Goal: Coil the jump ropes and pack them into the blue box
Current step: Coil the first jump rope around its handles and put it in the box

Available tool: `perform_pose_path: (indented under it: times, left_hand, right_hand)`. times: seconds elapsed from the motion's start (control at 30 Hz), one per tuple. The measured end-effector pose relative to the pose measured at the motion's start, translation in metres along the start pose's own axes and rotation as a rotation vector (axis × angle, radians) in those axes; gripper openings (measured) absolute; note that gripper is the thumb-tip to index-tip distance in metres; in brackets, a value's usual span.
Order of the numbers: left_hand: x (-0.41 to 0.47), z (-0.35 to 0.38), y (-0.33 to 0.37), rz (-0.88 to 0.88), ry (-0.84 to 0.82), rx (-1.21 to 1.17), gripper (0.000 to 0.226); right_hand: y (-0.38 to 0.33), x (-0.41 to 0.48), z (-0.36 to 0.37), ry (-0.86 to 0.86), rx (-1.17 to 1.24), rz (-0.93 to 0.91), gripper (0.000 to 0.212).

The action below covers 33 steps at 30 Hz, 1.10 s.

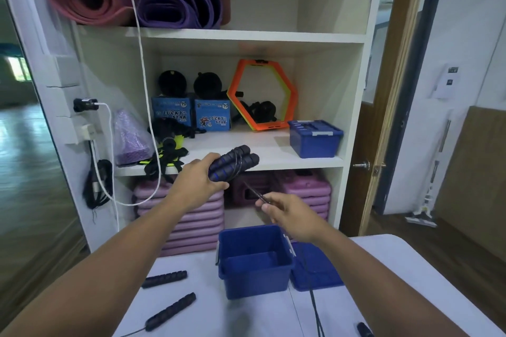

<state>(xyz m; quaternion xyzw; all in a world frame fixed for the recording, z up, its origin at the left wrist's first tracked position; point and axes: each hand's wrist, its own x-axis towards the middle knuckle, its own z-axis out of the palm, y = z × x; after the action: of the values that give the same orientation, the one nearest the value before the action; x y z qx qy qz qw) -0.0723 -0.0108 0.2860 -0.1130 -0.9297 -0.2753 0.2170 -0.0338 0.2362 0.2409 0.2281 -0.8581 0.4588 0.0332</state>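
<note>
Above the blue box (254, 282), left hand (200, 183) grips both handles (232, 163).
Right hand (290, 216) pinches the cord (254, 191); lose tension and it may unwind.

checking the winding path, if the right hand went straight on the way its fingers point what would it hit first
Probably the bundled rope handles held in the left hand. The right hand, pinching the rope, points up-left at them. Depth is unclear, so it might pass just in front.
</note>
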Motion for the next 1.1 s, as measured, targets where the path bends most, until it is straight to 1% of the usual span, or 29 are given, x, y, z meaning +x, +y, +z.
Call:
perform_pose_path:
  times: [0.13, 0.2, 0.33, 0.43, 0.53, 0.67, 0.73, 0.8, 0.9, 0.93, 1.03, 1.1]
  left_hand:
    - [-0.004, -0.001, -0.005, 0.068, -0.041, 0.182, 0.068]
    - [-0.009, -0.001, -0.001, 0.096, -0.083, 0.243, 0.068]
    - [-0.022, -0.003, 0.004, 0.146, -0.208, 0.243, 0.067]
    - [-0.036, -0.01, 0.013, 0.236, -0.283, 0.2, 0.061]
    - [-0.047, -0.019, 0.024, 0.265, -0.343, 0.184, 0.051]
    - [-0.061, -0.032, 0.036, 0.339, -0.384, 0.147, 0.054]
    - [-0.07, -0.037, 0.045, 0.355, -0.371, 0.086, 0.055]
    - [-0.074, -0.04, 0.052, 0.32, -0.338, -0.038, 0.056]
    - [-0.073, -0.041, 0.055, 0.245, -0.224, -0.259, 0.059]
    - [-0.071, -0.04, 0.054, 0.219, -0.179, -0.304, 0.059]
    - [-0.061, -0.036, 0.051, 0.159, -0.069, -0.348, 0.06]
    - [-0.052, -0.032, 0.047, 0.106, -0.02, -0.345, 0.065]
  right_hand:
    - [-0.013, 0.003, -0.023, 0.035, -0.118, -0.062, 0.019]
    - [-0.019, 0.006, -0.03, 0.063, -0.209, -0.122, 0.018]
    - [-0.032, 0.01, -0.038, 0.12, -0.307, -0.225, 0.017]
    - [-0.039, 0.015, -0.042, 0.111, -0.282, -0.242, 0.013]
    - [-0.049, 0.02, -0.046, 0.061, -0.186, -0.236, 0.007]
    - [-0.055, 0.022, -0.055, 0.027, -0.056, -0.195, 0.009]
    - [-0.051, 0.02, -0.055, 0.029, 0.08, -0.158, 0.009]
    - [-0.046, 0.014, -0.049, 0.02, 0.23, -0.131, 0.007]
    - [-0.037, 0.005, -0.027, 0.053, 0.36, -0.019, 0.032]
    - [-0.033, 0.002, -0.017, 0.064, 0.38, 0.008, 0.034]
    - [-0.019, 0.001, 0.009, 0.069, 0.47, 0.014, 0.024]
    - [-0.013, 0.001, 0.019, 0.042, 0.481, 0.026, 0.021]
